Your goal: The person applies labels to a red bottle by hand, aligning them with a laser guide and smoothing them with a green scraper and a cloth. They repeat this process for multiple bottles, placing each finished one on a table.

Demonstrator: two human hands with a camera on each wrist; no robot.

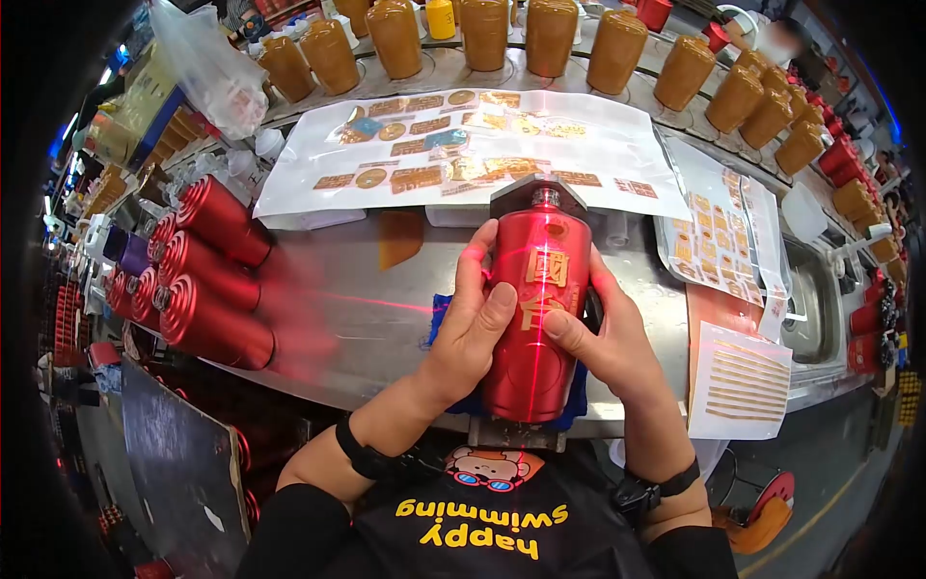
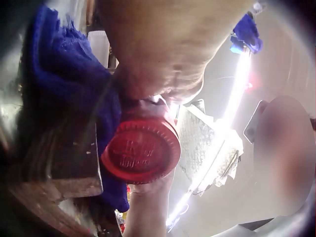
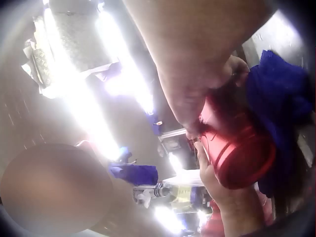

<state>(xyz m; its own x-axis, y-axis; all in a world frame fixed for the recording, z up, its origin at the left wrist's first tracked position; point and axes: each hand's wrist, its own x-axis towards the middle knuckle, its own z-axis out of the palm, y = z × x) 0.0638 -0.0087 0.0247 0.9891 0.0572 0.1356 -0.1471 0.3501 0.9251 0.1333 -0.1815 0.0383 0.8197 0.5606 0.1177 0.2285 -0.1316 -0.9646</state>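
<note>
A red bottle (image 1: pixel 540 376) with raised gold characters lies tilted before the person, neck away, over a blue cloth (image 1: pixel 577 396). The left hand (image 1: pixel 471 333) grips its left side, thumb along the front beside the characters. From the other side the right hand (image 1: pixel 617 338) holds it, its thumb on the lower gold character. Fingers behind the bottle are hidden in the head view. The bottle's embossed round base (image 2: pixel 142 152) shows in the left wrist view. Behind its clear neck stands a dark angular plate (image 1: pixel 511 196).
White sheets of gold stickers (image 1: pixel 318 145) spread across the back of the metal table (image 1: pixel 357 338). Several red bottles (image 1: pixel 217 323) lie stacked at left. Brown bottles (image 1: pixel 395 39) line the conveyor behind. A sheet of gold strips (image 1: pixel 743 381) sits at right, near a sink (image 1: pixel 815 309).
</note>
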